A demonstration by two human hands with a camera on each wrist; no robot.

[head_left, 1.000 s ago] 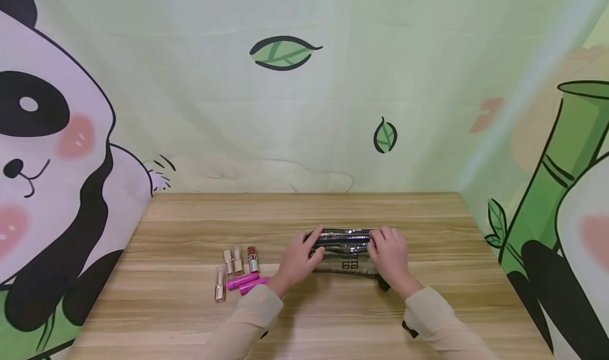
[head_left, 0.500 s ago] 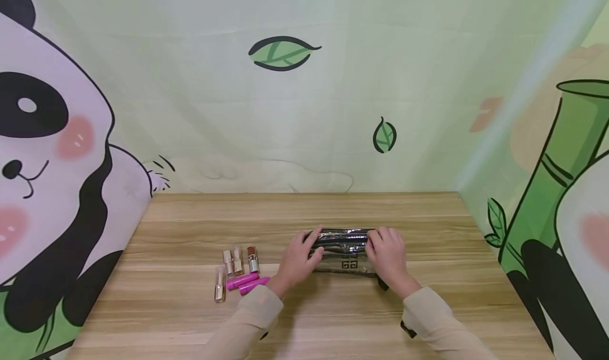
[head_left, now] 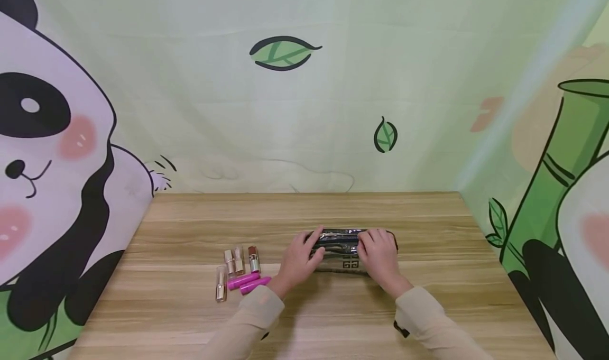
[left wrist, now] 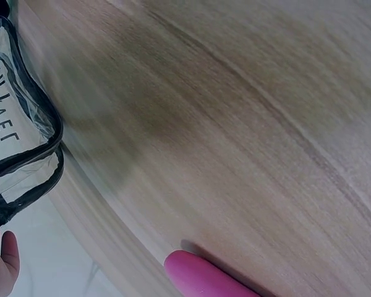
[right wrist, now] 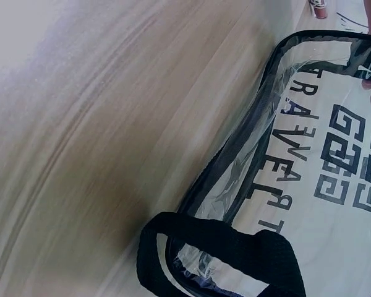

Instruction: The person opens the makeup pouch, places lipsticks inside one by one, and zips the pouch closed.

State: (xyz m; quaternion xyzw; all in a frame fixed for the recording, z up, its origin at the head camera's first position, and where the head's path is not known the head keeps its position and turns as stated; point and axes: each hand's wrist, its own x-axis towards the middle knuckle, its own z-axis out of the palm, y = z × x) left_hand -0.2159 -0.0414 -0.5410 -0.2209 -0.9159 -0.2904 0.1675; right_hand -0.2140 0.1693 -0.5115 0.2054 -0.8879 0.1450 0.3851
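A see-through toiletry pouch point(head_left: 337, 265) with black piping and black printed lettering stands on the table in the head view. My left hand point(head_left: 296, 256) grips its left end, thumb in front and index finger over the top. At the zipper along the top, my right hand point(head_left: 379, 255) pinches with thumb and index finger; the zipper pull itself is hidden. In the right wrist view the clear wall point(right wrist: 278, 179) shows the word TRAVEL, and a black strap loop point(right wrist: 235, 244) hangs at the near end. Fingertips point(left wrist: 9, 252) lie at a pouch corner in the left wrist view.
Left of the pouch lie two pink tubes point(head_left: 243, 281), a lipstick with a brown-red top point(head_left: 254, 259), and several clear-and-gold lipstick tubes point(head_left: 221, 284). The wooden table point(head_left: 304, 209) ends at a printed cloth backdrop point(head_left: 333, 95).
My right hand has slid left along the pouch's top, uncovering its right end. The left hand stays in place on the left end. The tubes have not moved.
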